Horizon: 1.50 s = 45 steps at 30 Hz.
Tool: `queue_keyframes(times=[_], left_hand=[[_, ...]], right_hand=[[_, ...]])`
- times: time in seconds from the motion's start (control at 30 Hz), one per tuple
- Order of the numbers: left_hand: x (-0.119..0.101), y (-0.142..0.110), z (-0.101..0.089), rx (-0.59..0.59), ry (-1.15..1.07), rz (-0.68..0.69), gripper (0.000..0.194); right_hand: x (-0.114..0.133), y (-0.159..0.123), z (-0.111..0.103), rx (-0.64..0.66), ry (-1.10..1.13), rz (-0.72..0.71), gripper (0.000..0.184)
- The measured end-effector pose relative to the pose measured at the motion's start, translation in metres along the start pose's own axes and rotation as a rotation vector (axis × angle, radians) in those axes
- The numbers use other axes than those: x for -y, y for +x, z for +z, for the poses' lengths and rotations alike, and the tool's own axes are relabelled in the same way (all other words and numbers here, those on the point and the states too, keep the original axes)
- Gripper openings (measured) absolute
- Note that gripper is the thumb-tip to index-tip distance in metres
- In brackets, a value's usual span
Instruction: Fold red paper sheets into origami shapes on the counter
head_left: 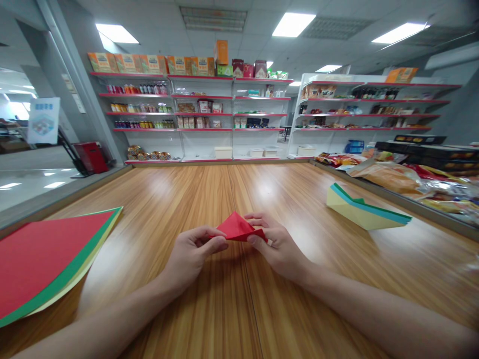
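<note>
A small red paper boat with a pointed peak is held just above the middle of the wooden table. My left hand pinches its left end between thumb and fingers. On the other end, my right hand grips the folded rim, its thumb in front and fingers behind. Off to the right stand nested paper boats in yellow, blue and green. A stack of coloured paper sheets lies at the left, red on top, with green and pale yellow edges showing beneath.
The wooden table has a raised edge around it. Snack packages and dark boxes sit beyond its right edge. Shelves of goods line the back, and a red case stands on the floor at left.
</note>
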<state>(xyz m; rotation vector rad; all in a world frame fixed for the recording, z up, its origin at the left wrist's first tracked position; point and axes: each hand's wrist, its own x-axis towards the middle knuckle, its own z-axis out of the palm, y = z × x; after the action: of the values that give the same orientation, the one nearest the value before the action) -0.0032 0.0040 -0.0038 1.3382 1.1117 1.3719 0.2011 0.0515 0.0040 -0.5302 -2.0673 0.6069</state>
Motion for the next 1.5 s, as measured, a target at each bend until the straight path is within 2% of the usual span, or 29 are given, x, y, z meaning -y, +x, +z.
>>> queue_keyframes(times=[0.23,0.47,0.87,1.13,1.33,1.5], left_hand=[[-0.001,-0.001,-0.002,0.015,0.073,0.005,0.020],[0.000,-0.002,-0.002,0.021,0.087,0.021,0.020],[-0.005,-0.003,0.004,-0.016,-0.107,0.021,0.028],[-0.003,-0.003,0.003,-0.052,-0.099,0.048,0.024],[-0.004,-0.004,0.004,-0.077,-0.001,0.111,0.018],[-0.003,-0.004,0.004,-0.052,-0.067,0.103,0.019]], right_hand=[[-0.009,-0.007,-0.005,0.120,0.040,0.046,0.023],[-0.003,-0.005,-0.005,0.181,-0.009,-0.011,0.029],[0.002,-0.002,-0.001,0.078,-0.065,-0.039,0.024],[0.001,-0.005,0.000,0.038,-0.074,-0.051,0.024],[0.004,-0.005,0.000,0.021,-0.106,-0.092,0.027],[0.007,-0.005,0.000,-0.052,-0.172,-0.154,0.027]])
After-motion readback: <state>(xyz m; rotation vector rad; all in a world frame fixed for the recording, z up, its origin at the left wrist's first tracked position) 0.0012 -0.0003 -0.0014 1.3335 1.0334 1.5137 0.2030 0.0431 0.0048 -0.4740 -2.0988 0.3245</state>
